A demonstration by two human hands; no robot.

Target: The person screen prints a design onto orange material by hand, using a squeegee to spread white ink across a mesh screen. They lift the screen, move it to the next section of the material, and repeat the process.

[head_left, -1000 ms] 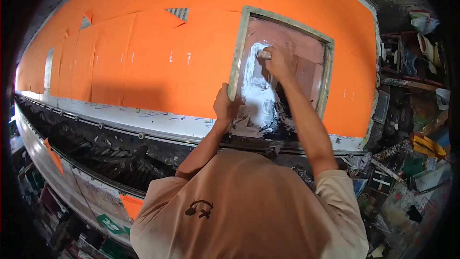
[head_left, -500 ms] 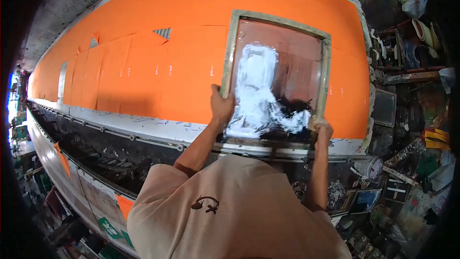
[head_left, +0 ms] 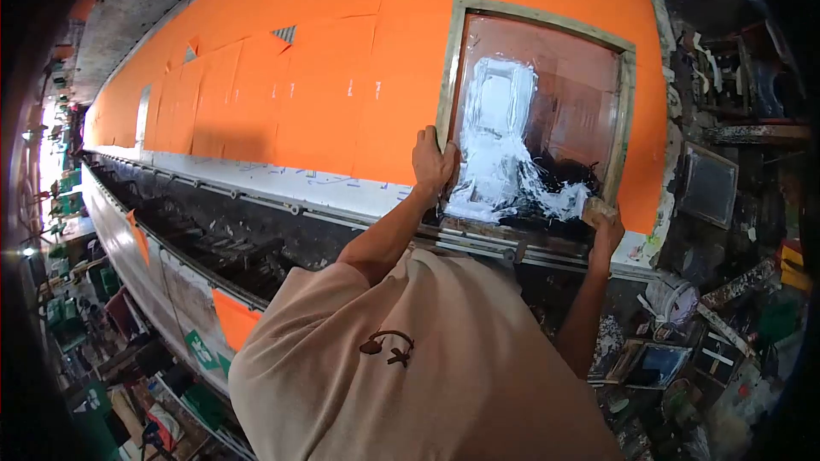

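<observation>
A wooden-framed printing screen (head_left: 626, 111) stands over the orange sheets, its see-through mesh showing reddish orange beneath. White paste (head_left: 504, 137) is smeared down the left and bottom of the mesh, beside a patch of black ink (head_left: 564, 172). My left hand (head_left: 434, 162) is closed round the frame's left side near the front. My right hand (head_left: 603, 220) grips the front right corner, the fingers partly hidden by the wrist and frame.
Orange sheets (head_left: 325, 111) run along the long table, some with lifted corners. A metal rail (head_left: 248, 196) follows its front edge. Behind me on the left is another long table (head_left: 162, 290). Old frames (head_left: 709, 183) and clutter fill the floor at the right.
The screen has shifted right along the table with both hands on it, uncovering more orange sheet at its left. My body and view have turned along with it.
</observation>
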